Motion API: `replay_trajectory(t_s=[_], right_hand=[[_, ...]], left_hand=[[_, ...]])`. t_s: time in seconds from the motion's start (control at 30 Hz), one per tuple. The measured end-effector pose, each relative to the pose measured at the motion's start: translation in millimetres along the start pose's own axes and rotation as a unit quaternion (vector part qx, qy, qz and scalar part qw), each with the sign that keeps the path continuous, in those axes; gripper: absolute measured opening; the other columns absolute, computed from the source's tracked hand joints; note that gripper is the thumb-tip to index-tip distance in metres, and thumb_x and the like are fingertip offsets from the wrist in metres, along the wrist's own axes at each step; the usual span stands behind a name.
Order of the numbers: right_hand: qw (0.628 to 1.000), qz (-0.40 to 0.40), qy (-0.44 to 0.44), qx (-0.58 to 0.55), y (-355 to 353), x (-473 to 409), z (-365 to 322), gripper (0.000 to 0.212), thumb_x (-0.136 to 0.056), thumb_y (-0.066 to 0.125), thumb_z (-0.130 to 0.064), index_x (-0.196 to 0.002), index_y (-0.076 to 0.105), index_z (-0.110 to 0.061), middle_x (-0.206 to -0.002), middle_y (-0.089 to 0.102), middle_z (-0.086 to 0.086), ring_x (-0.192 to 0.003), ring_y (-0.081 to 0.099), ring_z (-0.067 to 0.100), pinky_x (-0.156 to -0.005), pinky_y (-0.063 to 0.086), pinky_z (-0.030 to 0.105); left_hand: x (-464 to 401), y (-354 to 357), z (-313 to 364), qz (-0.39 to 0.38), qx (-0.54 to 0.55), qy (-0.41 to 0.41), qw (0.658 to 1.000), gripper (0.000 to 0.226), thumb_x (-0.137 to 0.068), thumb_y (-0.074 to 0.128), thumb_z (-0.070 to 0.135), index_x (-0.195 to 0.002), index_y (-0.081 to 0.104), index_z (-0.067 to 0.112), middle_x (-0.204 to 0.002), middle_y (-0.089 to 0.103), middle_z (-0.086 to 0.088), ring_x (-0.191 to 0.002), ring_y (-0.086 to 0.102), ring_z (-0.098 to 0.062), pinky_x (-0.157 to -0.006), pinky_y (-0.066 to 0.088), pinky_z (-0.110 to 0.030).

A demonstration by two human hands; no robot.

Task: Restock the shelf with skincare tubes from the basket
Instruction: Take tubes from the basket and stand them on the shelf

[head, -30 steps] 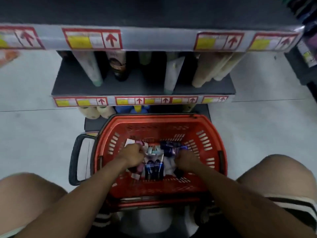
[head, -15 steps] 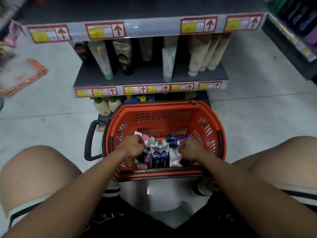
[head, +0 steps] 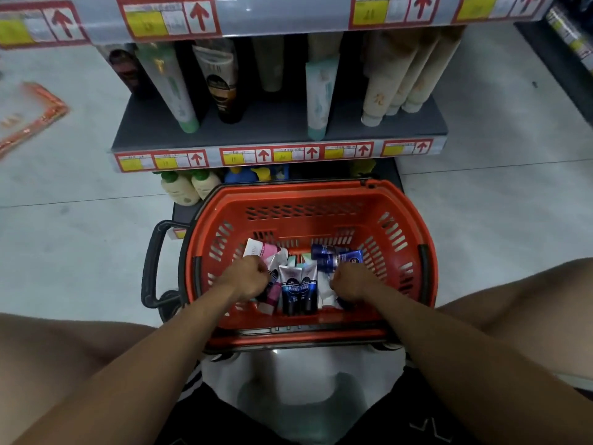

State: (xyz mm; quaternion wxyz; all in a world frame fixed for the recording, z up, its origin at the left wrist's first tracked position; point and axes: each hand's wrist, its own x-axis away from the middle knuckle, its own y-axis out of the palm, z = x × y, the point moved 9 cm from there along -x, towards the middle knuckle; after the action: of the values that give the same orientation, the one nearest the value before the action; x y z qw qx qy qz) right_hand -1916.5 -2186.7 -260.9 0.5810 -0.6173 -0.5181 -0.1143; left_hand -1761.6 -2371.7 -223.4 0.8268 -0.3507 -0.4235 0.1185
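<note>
An orange basket [head: 308, 192] stands on the floor between my knees, holding several skincare tubes. Two dark blue tubes [head: 298, 289] lie side by side in its middle, more blue tubes [head: 337, 255] at the back right, and a white and pink tube [head: 256, 248] at the back left. My left hand [head: 248, 277] is curled down over pink and dark tubes at the left of the pile. My right hand [head: 351, 282] is curled over a white tube [head: 325, 293] at the right. The fingertips of both hands are hidden. The grey shelf [head: 256, 130] is just beyond the basket.
On the shelf stand a green-capped tube [head: 173, 88], a dark brown tube [head: 223, 85], a teal tube [head: 317, 94] and beige tubes [head: 394, 88], with bare gaps between them. Cream bottles [head: 181, 189] sit on the bottom shelf. The basket's black handle [head: 154, 261] sticks out left.
My view has pulled back and tilted up, so more of the shelf shows. Both hands stay curled in the basket on the same tubes, barely shifted.
</note>
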Motion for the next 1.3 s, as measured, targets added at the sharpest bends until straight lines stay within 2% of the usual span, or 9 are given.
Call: replay_trajectory(t_s=[0.13,0.23,0.33,0.6,0.83,0.93,1.07,1.2,1.3], right_hand=[[0.999,-0.034,0.004,0.023,1.8,-25.1,2.0,0.029,-0.098,0.052,-0.029,-0.1,0.068,-0.005,-0.099,0.068,0.013,-0.092,0.067,0.027,-0.08,0.053,0.036],[0.999,-0.025,0.004,0.033,-9.1,-38.0,-3.8,0.033,-0.099,0.052,-0.029,-0.116,0.065,-0.003,-0.103,0.065,0.012,-0.086,0.061,0.024,-0.074,0.049,0.031],[1.0,-0.003,0.012,0.025,-14.3,-45.3,-8.7,0.034,-0.096,0.051,-0.029,-0.115,0.068,-0.006,-0.113,0.067,0.015,-0.097,0.063,0.03,-0.078,0.047,0.032],[0.999,-0.032,0.043,0.001,27.5,-55.7,17.2,0.034,-0.093,0.052,-0.027,-0.114,0.067,-0.005,-0.114,0.067,0.017,-0.108,0.063,0.035,-0.084,0.048,0.037],[0.987,-0.039,0.105,-0.114,51.3,-75.2,38.2,0.032,-0.096,0.053,-0.021,-0.115,0.065,0.002,-0.116,0.066,0.021,-0.109,0.063,0.037,-0.079,0.046,0.035],[0.966,-0.026,0.139,-0.218,58.3,-85.7,41.1,0.032,-0.1,0.053,-0.019,-0.122,0.062,0.002,-0.12,0.067,0.021,-0.099,0.066,0.032,-0.076,0.051,0.033],[0.897,0.003,0.233,-0.377,73.1,-116.6,53.1,0.046,-0.101,0.053,-0.042,-0.128,0.055,-0.005,-0.106,0.066,0.011,-0.082,0.063,0.022,-0.067,0.053,0.032],[0.884,0.015,0.242,-0.399,85.1,-153.6,62.4,0.09,-0.067,0.057,-0.072,-0.131,0.058,-0.009,-0.125,0.066,0.014,-0.108,0.066,0.035,-0.095,0.056,0.046],[0.851,0.037,0.314,-0.419,78.7,-154.3,57.2,0.081,-0.084,0.057,-0.069,-0.143,0.047,-0.015,-0.141,0.056,0.012,-0.125,0.056,0.034,-0.106,0.047,0.041]], left_hand=[[-16.5,6.0,-10.1,-0.029,-0.01,-0.02,0.999,0.02,-0.095,0.056,0.023,-0.085,0.072,0.017,-0.095,0.073,-0.008,-0.085,0.067,-0.022,-0.067,0.047,-0.029],[-24.9,0.7,-7.2,-0.02,-0.007,-0.02,1.0,0.021,-0.096,0.054,0.023,-0.093,0.074,0.016,-0.106,0.073,-0.009,-0.093,0.067,-0.025,-0.079,0.052,-0.032],[-30.1,1.7,-6.6,-0.016,-0.008,-0.026,1.0,0.026,-0.094,0.053,0.021,-0.104,0.075,0.011,-0.112,0.073,-0.012,-0.098,0.068,-0.03,-0.087,0.058,-0.038],[-57.0,36.1,-24.4,-0.046,-0.049,-0.054,0.996,0.026,-0.089,0.057,0.026,-0.106,0.069,0.009,-0.116,0.071,-0.017,-0.1,0.066,-0.033,-0.075,0.051,-0.032],[-83.3,67.3,-50.7,-0.035,-0.031,-0.08,0.996,0.068,-0.071,0.065,0.048,-0.135,0.058,0.025,-0.122,0.067,-0.011,-0.101,0.064,-0.028,-0.079,0.057,-0.034],[-89.8,78.2,-61.6,-0.01,-0.01,-0.111,0.994,0.081,-0.069,0.07,0.055,-0.144,0.051,0.03,-0.133,0.061,-0.013,-0.114,0.063,-0.032,-0.09,0.058,-0.04],[-98.1,91.4,-66.5,0.003,-0.008,-0.141,0.99,0.075,-0.083,0.079,0.043,-0.137,0.04,0.008,-0.134,0.055,-0.019,-0.122,0.057,-0.037,-0.094,0.05,-0.043],[-101.4,96.6,-68.5,0.045,-0.055,-0.116,0.991,0.075,-0.083,0.08,0.049,-0.132,0.036,0.014,-0.129,0.052,-0.018,-0.109,0.062,-0.035,-0.077,0.049,-0.038],[-101.3,102.4,-69.0,0.074,-0.059,-0.094,0.991,0.071,-0.086,0.074,0.055,-0.134,0.037,0.017,-0.129,0.046,-0.017,-0.099,0.065,-0.033,-0.066,0.049,-0.034]])
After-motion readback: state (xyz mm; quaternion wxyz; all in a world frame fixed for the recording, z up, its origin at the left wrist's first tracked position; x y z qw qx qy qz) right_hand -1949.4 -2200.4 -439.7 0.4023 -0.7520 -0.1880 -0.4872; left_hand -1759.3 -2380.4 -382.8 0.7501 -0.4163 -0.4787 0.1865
